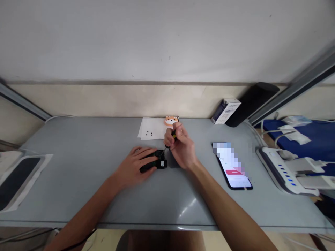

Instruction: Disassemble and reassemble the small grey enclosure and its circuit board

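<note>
My left hand (136, 164) lies over a small black device (156, 162) on the grey table (78, 174), fingers curled round it and holding it down. My right hand (180, 144) is closed on a small screwdriver (171, 138) with a dark handle. Its thin shaft points down to the device's top. A white sheet of paper (151, 128) lies just behind the hands with three tiny dark screws (149, 133) on it. An orange animal-shaped item (171, 120) sits at the paper's far right corner.
A phone (233, 168) with a lit screen lies right of my right hand. A white box (225, 111) and a black cylinder (251, 103) stand at the back right. A white power strip (282, 167) is at the far right, a dark pad (15, 177) at the far left.
</note>
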`<act>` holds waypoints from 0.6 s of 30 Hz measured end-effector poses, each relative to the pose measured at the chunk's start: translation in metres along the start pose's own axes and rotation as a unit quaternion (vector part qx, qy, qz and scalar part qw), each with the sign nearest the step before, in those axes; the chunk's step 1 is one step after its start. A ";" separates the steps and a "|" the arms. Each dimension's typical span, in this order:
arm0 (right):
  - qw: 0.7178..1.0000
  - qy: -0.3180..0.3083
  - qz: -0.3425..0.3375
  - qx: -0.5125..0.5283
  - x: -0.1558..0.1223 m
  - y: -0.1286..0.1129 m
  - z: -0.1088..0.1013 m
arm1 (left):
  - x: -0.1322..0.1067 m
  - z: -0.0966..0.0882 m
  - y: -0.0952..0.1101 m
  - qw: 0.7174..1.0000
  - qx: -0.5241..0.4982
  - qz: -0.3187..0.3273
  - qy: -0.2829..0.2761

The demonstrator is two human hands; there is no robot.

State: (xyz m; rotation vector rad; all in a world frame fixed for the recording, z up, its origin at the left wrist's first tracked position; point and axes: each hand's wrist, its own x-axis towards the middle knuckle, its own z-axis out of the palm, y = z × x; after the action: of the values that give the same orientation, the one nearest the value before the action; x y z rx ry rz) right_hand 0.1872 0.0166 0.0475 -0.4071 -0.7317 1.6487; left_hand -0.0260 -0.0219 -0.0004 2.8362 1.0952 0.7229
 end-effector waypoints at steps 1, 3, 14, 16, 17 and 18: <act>1.000 0.006 0.001 -0.001 0.001 0.000 -0.002 | 0.000 0.000 0.000 1.000 0.000 0.000 0.003; 1.000 0.016 0.010 -0.003 0.004 -0.002 -0.005 | 0.000 0.001 0.000 1.000 -0.002 0.000 0.006; 1.000 0.012 0.022 0.001 0.003 -0.001 -0.004 | 0.000 -0.001 -0.001 0.999 -0.020 -0.019 -0.016; 1.000 0.011 0.013 -0.005 0.003 0.000 -0.006 | 0.000 0.000 0.000 0.999 -0.019 -0.022 -0.018; 1.000 0.014 0.010 -0.012 0.003 0.000 -0.006 | 0.000 0.000 0.001 0.999 -0.020 -0.025 -0.020; 1.000 0.018 0.009 -0.021 0.003 0.000 -0.006 | -0.001 0.000 0.001 0.999 -0.022 -0.028 -0.021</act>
State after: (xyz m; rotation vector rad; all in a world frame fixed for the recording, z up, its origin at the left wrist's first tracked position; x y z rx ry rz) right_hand 0.1903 0.0209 0.0430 -0.4748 -0.7386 1.6413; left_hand -0.0256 -0.0231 -0.0007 2.7590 1.1348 0.6719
